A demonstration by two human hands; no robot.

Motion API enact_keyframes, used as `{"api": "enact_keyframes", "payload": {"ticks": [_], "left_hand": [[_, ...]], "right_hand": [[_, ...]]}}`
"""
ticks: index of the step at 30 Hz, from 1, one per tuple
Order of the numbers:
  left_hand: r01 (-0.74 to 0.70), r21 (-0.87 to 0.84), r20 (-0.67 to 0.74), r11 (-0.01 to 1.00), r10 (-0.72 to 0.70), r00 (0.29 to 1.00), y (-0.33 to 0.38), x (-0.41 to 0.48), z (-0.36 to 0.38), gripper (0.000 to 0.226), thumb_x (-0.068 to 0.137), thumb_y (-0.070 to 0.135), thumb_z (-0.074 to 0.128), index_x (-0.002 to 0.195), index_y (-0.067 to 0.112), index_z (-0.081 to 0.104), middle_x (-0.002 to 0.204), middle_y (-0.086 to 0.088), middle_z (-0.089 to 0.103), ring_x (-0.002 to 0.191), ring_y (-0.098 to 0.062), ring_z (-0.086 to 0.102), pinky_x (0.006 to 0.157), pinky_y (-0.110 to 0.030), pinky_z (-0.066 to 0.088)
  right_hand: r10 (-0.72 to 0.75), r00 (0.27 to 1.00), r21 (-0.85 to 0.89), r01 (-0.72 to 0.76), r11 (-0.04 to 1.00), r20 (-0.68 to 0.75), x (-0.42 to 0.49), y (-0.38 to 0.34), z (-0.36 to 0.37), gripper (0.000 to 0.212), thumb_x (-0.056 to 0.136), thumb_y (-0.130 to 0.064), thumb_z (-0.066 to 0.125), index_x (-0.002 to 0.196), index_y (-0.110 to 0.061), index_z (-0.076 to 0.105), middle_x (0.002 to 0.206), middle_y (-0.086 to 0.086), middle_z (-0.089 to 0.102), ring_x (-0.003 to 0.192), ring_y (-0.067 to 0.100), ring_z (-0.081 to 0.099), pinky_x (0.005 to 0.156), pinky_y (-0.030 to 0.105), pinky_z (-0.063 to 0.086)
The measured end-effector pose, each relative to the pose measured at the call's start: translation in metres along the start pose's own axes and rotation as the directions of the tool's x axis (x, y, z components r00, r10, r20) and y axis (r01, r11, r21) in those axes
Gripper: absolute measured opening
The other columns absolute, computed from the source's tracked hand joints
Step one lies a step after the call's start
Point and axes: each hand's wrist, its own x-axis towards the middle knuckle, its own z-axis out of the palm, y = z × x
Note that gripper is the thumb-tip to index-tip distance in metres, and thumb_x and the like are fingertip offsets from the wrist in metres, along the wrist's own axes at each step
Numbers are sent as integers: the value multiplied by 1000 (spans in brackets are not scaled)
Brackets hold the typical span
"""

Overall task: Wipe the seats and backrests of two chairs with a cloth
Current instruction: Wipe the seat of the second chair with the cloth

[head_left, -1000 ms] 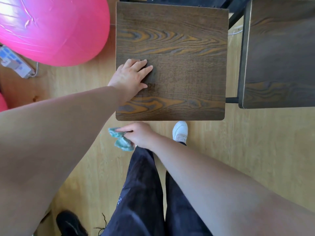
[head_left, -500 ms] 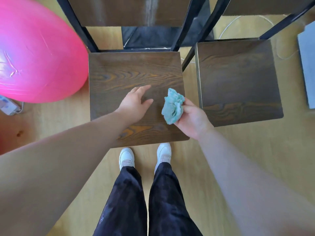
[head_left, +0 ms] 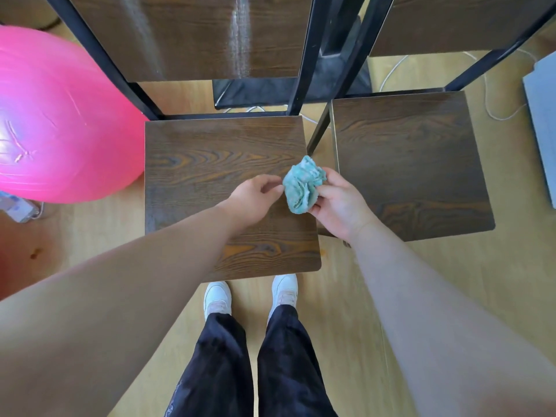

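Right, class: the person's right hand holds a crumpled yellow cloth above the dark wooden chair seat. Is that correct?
Not quite: the crumpled cloth is teal, not yellow. The head view shows the right hand holding it above the dark wooden chair seat.

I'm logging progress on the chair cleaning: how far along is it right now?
Nothing looks clearly wiped. In hand: the right hand holds the bunched cloth above the left seat, with the left hand at its edge, grip unclear. Left, apparently: both seats, including the right seat, plus the left backrest and right backrest.
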Motion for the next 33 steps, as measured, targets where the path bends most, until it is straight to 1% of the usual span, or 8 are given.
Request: {"api": "enact_keyframes", "payload": {"ticks": [5, 8, 12, 15, 22, 27, 30, 33], "left_hand": [[155, -313, 204, 937, -93, 974, -7, 8, 6, 29, 103, 38, 50, 123, 23, 65, 116, 1, 73, 111, -12, 67, 95, -33, 52], [161, -438, 180, 884, -89, 980, -2, 9, 3, 20, 103, 27, 53, 114, 17, 66, 109, -2, 75, 107, -15, 69, 97, -36, 52], [166, -522, 150, 837, -102, 983, 3, 10, -3, 10, 100, 21, 58, 102, 12, 63, 114, -12, 73, 110, -23, 68, 100, -40, 52], [155, -542, 96, 826, -123, 988, -1, 16, -8, 7, 99, 19, 59, 100, 12, 61, 112, -15, 73, 108, -26, 69, 100, -42, 53], [134, -574, -18, 808, -176, 984, -5, 24, -16, 4, 99, 14, 58, 97, 11, 57, 111, -19, 70, 99, -27, 71, 89, -45, 59], [125, -485, -83, 866, -188, 979, -5, 26, -21, 7, 100, 17, 59, 104, 12, 58, 111, -13, 67, 95, -23, 72, 75, -38, 62], [137, -452, -80, 881, -193, 978, -6, 26, -25, 8, 99, 17, 58, 106, 12, 59, 114, -14, 66, 96, -24, 72, 77, -41, 63], [133, -411, -88, 902, -184, 979, -6, 26, -28, 14, 97, 10, 59, 109, 15, 58, 116, -14, 66, 96, -24, 72, 79, -41, 62]], "right_hand": [[19, 999, -61, -17, 998, 28, 6, -4, -4, 38, 96, 10, 39, 128, -2, 54, 128, 29, 58, 120, 43, 57, 103, 55, 43], [31, 999, -88, -28, 996, 36, 12, -8, -5, 38, 96, 10, 39, 129, -2, 55, 126, 27, 61, 118, 43, 58, 101, 54, 47], [51, 998, -151, -44, 988, 41, 21, -12, -4, 38, 97, 7, 42, 130, -5, 57, 122, 22, 65, 113, 39, 63, 96, 49, 53], [69, 997, -212, -63, 975, 22, 30, -14, -3, 35, 97, 2, 45, 128, -6, 59, 118, 20, 68, 110, 36, 66, 96, 49, 54], [102, 995, -325, -97, 941, -1, 47, -18, 5, 30, 98, -27, 59, 122, -8, 62, 115, 12, 71, 104, 25, 70, 92, 46, 56], [84, 996, -476, -94, 874, -42, 58, -14, 9, 23, 94, -20, 66, 114, -9, 64, 111, 12, 71, 95, 24, 73, 83, 43, 60], [40, 996, -548, -78, 833, -80, 62, -12, 14, 21, 94, -15, 65, 115, -13, 63, 110, 8, 71, 91, 19, 73, 79, 40, 62], [-14, 998, -612, -32, 791, -69, 62, -11, 19, 34, 95, -12, 64, 124, -26, 56, 107, 2, 70, 91, 17, 73, 76, 39, 62]]}}
